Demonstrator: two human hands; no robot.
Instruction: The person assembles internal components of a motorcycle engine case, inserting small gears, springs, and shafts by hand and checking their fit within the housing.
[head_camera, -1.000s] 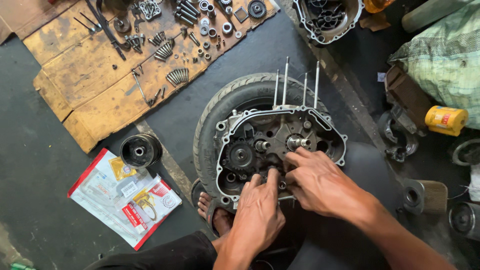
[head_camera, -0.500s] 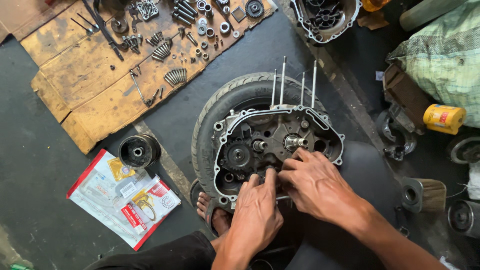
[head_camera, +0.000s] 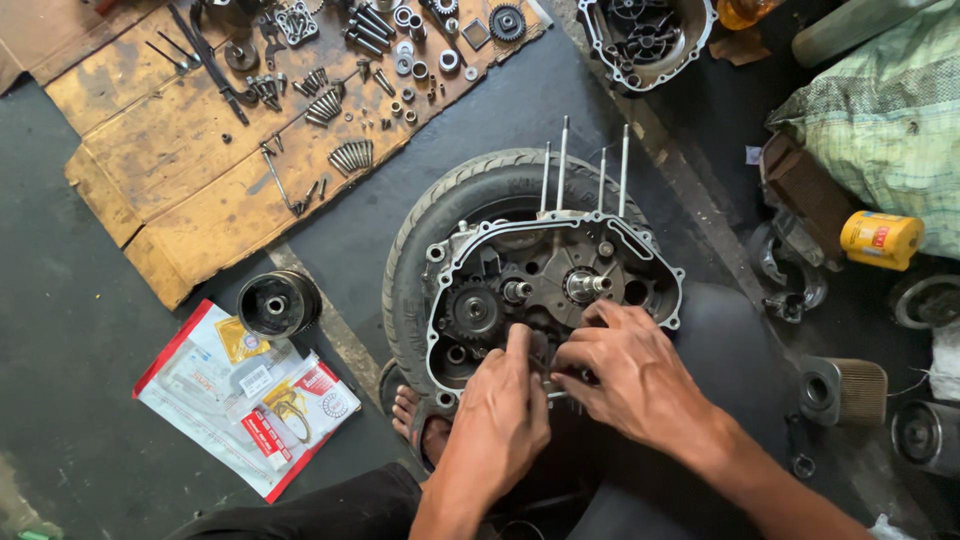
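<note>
An open engine crankcase (head_camera: 560, 285) with gears, shafts and four long studs rests on a black tyre (head_camera: 440, 230) on the floor. My left hand (head_camera: 500, 415) reaches into the lower middle of the case, fingers pinched together on a small part I cannot make out. My right hand (head_camera: 625, 370) lies beside it, fingertips curled down into the same spot below the central shaft. A toothed gear (head_camera: 472, 312) sits left of both hands. A sandalled foot (head_camera: 420, 425) shows under the tyre's near edge.
Cardboard (head_camera: 190, 180) at the upper left carries bolts, springs, washers and tools. A black round part (head_camera: 278, 303) and a plastic gasket packet (head_camera: 245, 395) lie left. Another engine cover (head_camera: 645, 35) sits top centre. A yellow can (head_camera: 880, 240), a sack and cylindrical filters crowd the right.
Both hands stay at the same spot in the case, with only slight finger shifts. The view has drifted a little.
</note>
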